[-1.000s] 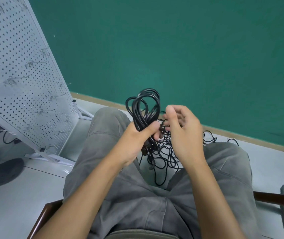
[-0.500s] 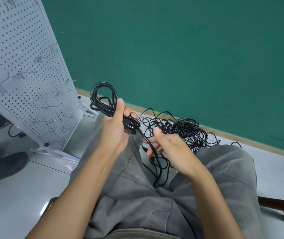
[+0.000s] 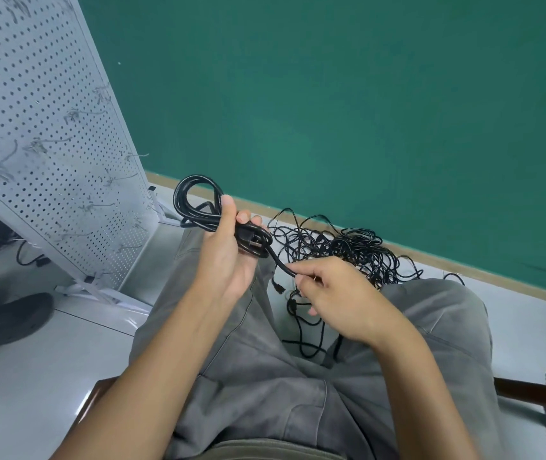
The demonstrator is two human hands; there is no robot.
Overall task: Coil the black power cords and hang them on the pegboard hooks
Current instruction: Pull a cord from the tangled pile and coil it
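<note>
My left hand (image 3: 228, 257) grips a coiled black power cord (image 3: 195, 207) around its middle. Loops stick out to the upper left and the plug end sits by my fingers. My right hand (image 3: 334, 297) pinches the loose tail of that cord just below and right of the coil. A tangled heap of black cords (image 3: 348, 250) lies on the floor beyond my knees. The white pegboard (image 3: 39, 134) with several wire hooks leans at the left, a short reach from the coil.
I sit on a wooden chair (image 3: 530, 391) with grey trousers (image 3: 265, 376) filling the lower view. A green wall (image 3: 331, 94) stands ahead. A dark shoe (image 3: 13, 313) and another black cable (image 3: 29, 260) lie on the floor at the left, near the pegboard's foot.
My left hand has carried the coil to the left, toward the pegboard, and tipped it sideways. My right hand dropped lower and now pinches the cord's tail.
</note>
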